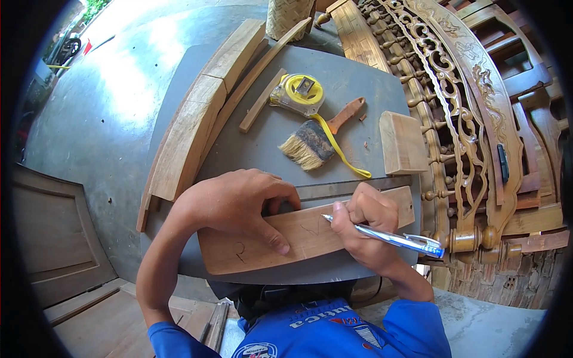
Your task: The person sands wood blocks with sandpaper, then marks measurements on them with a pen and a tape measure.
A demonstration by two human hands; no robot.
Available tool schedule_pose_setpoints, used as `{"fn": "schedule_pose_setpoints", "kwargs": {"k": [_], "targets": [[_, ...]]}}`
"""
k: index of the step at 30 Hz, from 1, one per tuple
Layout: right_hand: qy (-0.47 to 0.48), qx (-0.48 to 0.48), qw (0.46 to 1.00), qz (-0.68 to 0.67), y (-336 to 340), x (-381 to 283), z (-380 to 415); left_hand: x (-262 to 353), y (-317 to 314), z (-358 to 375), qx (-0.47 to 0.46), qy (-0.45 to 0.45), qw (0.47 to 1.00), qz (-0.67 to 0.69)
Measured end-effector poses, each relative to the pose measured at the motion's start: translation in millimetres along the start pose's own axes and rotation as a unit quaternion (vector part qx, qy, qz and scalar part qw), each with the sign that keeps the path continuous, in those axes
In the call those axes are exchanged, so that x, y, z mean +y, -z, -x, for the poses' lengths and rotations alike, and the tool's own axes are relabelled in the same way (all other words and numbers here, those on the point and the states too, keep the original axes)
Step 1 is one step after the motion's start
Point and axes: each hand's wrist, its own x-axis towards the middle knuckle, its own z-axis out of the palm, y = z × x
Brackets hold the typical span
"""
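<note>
A wooden board [268, 241] lies flat near the close edge of the grey work surface, with dark handwritten marks on its face. My left hand [239, 203] grips its left part, thumb pressed on top and fingers curled over the far edge. My right hand [370, 230] pinches a ballpoint pen [397, 237] with a clear and blue barrel. The pen's tip is at the board's face, just right of the middle, beside a pencil-like mark; whether it touches cannot be made out.
Beyond the board lie a yellow tape measure [303, 89], a paintbrush [310, 146] and a small wooden stick [262, 100]. Long curved timbers [197, 113] line the left side. A wooden block [403, 143] sits at right, near carved furniture panels [459, 119]. Wooden doors [57, 232] are at lower left.
</note>
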Motion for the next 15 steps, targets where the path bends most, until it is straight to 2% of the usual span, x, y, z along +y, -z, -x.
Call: {"fn": "schedule_pose_setpoints", "kwargs": {"k": [15], "targets": [[0.006, -0.026, 1.000, -0.007, 1.6, -2.5, 0.0, 1.7, 1.5, 0.8, 0.000, 0.000, 1.000, 0.002]]}}
